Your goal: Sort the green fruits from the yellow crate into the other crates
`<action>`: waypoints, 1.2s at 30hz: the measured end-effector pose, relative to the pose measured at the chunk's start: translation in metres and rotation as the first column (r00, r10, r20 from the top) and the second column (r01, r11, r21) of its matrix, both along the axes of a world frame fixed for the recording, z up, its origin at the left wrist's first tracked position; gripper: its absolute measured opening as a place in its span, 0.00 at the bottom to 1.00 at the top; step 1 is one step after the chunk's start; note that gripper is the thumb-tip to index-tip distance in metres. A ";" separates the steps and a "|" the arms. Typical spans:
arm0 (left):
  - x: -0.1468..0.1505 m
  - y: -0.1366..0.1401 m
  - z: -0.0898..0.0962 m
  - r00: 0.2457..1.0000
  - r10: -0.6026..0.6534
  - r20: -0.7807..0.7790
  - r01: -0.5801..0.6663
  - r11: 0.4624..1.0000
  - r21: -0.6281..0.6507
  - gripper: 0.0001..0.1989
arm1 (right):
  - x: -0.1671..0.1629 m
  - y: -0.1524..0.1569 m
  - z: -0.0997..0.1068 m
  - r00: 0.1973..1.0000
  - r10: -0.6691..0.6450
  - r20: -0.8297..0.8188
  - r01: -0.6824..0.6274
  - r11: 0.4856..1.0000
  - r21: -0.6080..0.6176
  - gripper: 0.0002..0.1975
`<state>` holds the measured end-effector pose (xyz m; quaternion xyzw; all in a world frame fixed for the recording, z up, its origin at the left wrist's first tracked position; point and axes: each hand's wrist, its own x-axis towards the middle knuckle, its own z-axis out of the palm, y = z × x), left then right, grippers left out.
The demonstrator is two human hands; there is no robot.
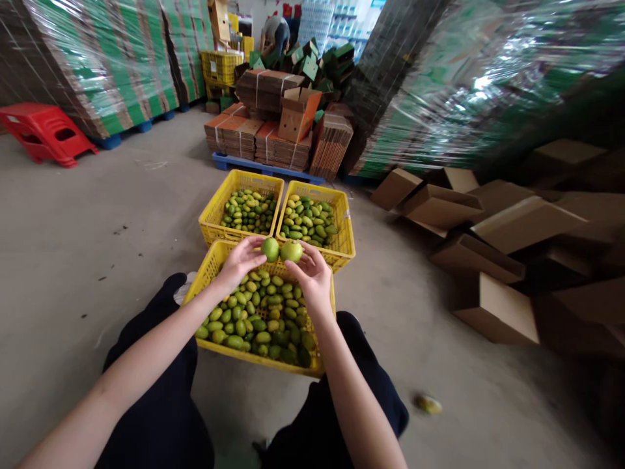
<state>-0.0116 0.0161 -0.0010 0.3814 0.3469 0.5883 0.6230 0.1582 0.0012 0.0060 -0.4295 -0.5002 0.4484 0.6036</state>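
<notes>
My left hand (245, 260) holds a green lemon (270, 249) between thumb and fingers, above the back rim of the near yellow crate (192, 291). Beside it, a paler, yellow-green lemon (291, 251) is gripped by my right hand (312, 277). The two fruits are level and nearly side by side. Below my hands, many green and yellowish lemons (263, 337) lie in the near crate, which stands between my knees. My forearms cover parts of its sides.
Behind stand two more fruit-filled yellow crates, left (209, 225) and right (347, 241). Open cardboard boxes (508, 306) are heaped at right. One fruit (428, 404) lies on the floor. Flattened cartons (234, 140) sit on a blue pallet, a red stool (49, 130) at left. A person (276, 32) bends far back.
</notes>
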 end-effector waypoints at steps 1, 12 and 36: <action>0.001 -0.001 0.002 0.998 -0.014 0.067 0.019 0.997 -0.080 0.16 | 0.000 0.000 0.002 0.995 0.026 -0.096 -0.033 0.997 -0.064 0.20; 0.002 0.003 0.001 0.937 -0.101 0.334 0.207 0.931 -0.301 0.08 | -0.010 -0.002 0.010 0.893 0.076 -0.444 -0.229 0.925 -0.302 0.20; 0.004 0.004 -0.004 0.955 -0.070 0.287 0.199 0.870 -0.451 0.06 | -0.009 0.000 0.005 0.900 0.049 -0.433 -0.259 0.860 -0.440 0.21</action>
